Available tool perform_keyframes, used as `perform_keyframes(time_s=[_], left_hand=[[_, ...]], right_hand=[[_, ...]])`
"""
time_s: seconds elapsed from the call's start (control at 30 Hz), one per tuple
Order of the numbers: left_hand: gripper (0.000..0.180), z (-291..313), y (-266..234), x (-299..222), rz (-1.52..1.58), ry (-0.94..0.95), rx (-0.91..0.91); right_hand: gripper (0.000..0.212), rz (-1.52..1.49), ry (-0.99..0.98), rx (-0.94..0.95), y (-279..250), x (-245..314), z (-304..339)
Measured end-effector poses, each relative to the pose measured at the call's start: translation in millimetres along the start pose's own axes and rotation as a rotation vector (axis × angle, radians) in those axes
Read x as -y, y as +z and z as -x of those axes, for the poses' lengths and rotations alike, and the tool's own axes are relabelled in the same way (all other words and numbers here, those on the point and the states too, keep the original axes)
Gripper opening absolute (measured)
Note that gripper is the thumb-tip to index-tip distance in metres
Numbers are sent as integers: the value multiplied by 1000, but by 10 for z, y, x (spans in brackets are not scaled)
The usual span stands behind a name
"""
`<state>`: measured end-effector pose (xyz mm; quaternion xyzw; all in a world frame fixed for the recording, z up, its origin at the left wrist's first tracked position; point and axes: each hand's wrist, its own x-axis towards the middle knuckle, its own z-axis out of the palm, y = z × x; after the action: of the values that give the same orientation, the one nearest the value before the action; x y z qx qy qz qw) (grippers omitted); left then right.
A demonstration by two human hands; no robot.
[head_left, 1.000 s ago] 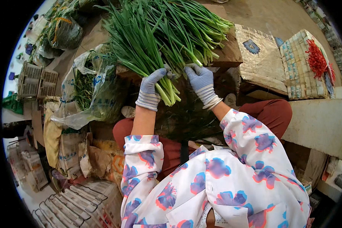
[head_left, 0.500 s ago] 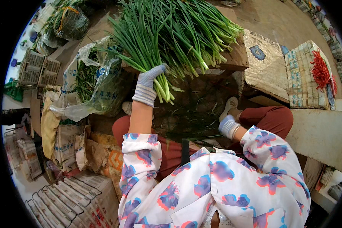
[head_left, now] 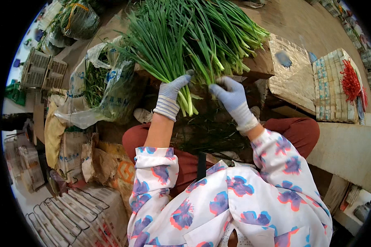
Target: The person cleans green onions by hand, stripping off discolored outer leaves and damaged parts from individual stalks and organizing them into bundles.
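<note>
My left hand [head_left: 172, 96], in a blue-grey knit glove with striped cuff, is closed around a small bunch of green onions [head_left: 186, 101]. Their pale stem ends stick out below the fist, and the long leaves run up over the pile. At the near edge of the big pile of green onions [head_left: 218, 37], my gloved right hand [head_left: 233, 101] pinches at the stem ends with thumb and fingers. Its fingertips are slightly blurred against the stalks. The pile lies on a low wooden bench [head_left: 261, 64] in front of me.
To the left stands an open clear plastic bag [head_left: 80, 109] of greens. Stacked flattened packaging [head_left: 82, 218] lies at lower left. On the right are a silvery box [head_left: 290, 74] and a pale block-shaped bundle [head_left: 332, 88] with red ties [head_left: 350, 80]. My bent knees flank the littered floor.
My right hand has risen from beside my right knee to the stem ends of the pile. My left hand, still gripping its bunch, has shifted slightly right.
</note>
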<state>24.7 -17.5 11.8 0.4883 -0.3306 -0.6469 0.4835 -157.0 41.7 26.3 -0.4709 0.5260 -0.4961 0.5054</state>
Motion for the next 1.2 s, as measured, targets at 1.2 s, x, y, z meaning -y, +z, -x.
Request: perform_keyframes(time_s=[1.2], left_hand=[[29, -60, -138, -45, 232, -213, 250]], right_hand=[[56, -383, 378, 423, -341, -229, 417]])
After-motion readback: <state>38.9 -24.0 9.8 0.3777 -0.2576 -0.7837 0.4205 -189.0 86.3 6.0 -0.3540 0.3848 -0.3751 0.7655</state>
